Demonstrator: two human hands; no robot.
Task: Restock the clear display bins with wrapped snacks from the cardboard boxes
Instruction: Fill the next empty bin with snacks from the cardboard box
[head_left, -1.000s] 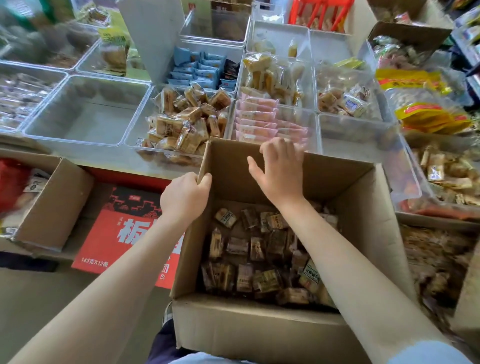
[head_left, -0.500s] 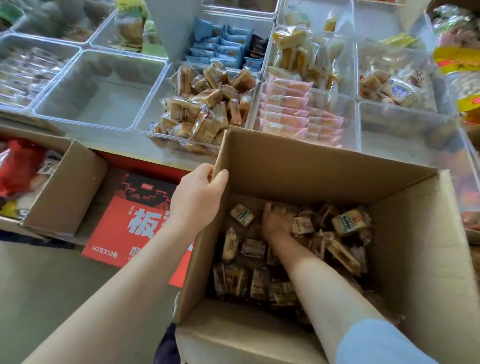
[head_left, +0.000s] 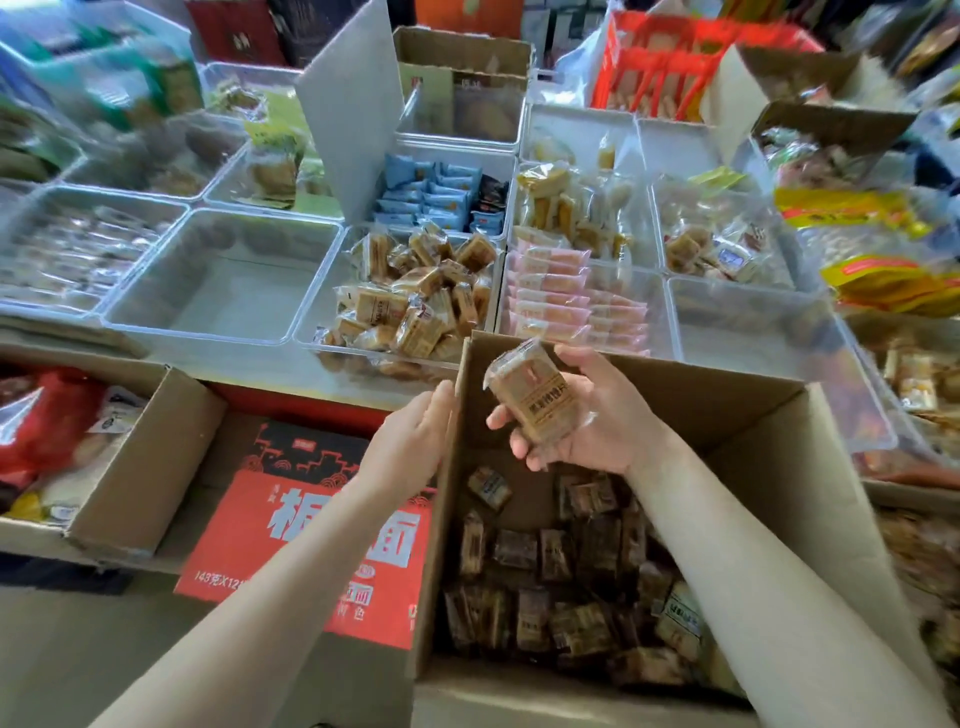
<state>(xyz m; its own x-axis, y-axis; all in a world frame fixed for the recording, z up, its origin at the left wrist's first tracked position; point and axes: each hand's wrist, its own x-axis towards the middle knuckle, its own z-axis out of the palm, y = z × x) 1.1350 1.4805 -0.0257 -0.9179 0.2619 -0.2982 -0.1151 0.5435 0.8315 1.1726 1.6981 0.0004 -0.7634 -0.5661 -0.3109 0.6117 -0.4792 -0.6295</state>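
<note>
An open cardboard box (head_left: 769, 447) stands in front of me, with several brown wrapped snacks (head_left: 566, 587) lying in its bottom. My right hand (head_left: 587, 421) is raised above the box's far edge and holds one wrapped snack (head_left: 535, 395) in its curled fingers. My left hand (head_left: 415, 441) grips the box's left wall at its top corner. Just beyond the box, a clear display bin (head_left: 322, 306) holds a pile of similar tan wrapped snacks (head_left: 415, 296).
An empty clear bin (head_left: 228, 280) sits left of the tan snacks, and a bin of pink packets (head_left: 566, 301) to their right, then another empty bin (head_left: 748, 322). A second cardboard box (head_left: 140, 467) stands at the left. A red carton (head_left: 311, 519) lies below.
My right hand has come up out of the box holding one wrapped snack. My left hand stays on the box's left wall. The view has tilted upward.
</note>
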